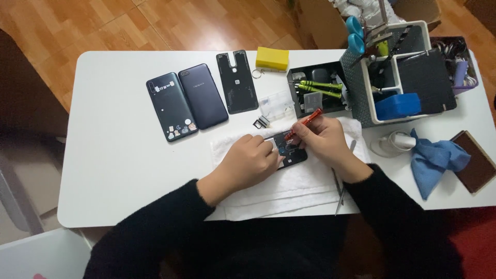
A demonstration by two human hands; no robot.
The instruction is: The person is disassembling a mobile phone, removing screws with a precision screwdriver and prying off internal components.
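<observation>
Right now, by label:

Left hand (247, 164): curled down over the opened phone (290, 150), fingers pressing on its left part and pinning it to the white towel (289, 188).
Right hand (323, 140): closed round a small red screwdriver (304, 124) — the tip angled down onto the upper edge of the opened phone.
Opened phone: lying flat on the towel near the middle of the table's near edge, its dark inner parts showing between the two hands.
White towel: spread flat, reaching from the tabletop's centre to its near edge.
Tweezers (339, 192): metal, lying on the towel's right side just beside the right wrist.
Two dark phones (186, 101): side by side, left of centre toward the far edge of the white table (113, 155).
Black back cover (237, 80): just right of them, inner side up.
Yellow block (272, 58): at the far edge, beside the cover.
Black tray (316, 90): holds green-handled drivers — it touches the grey-and-white organiser (400, 77) at the far right corner.
Blue cloth (436, 163): crumpled near the right edge, next to a brown wallet (474, 161).
</observation>
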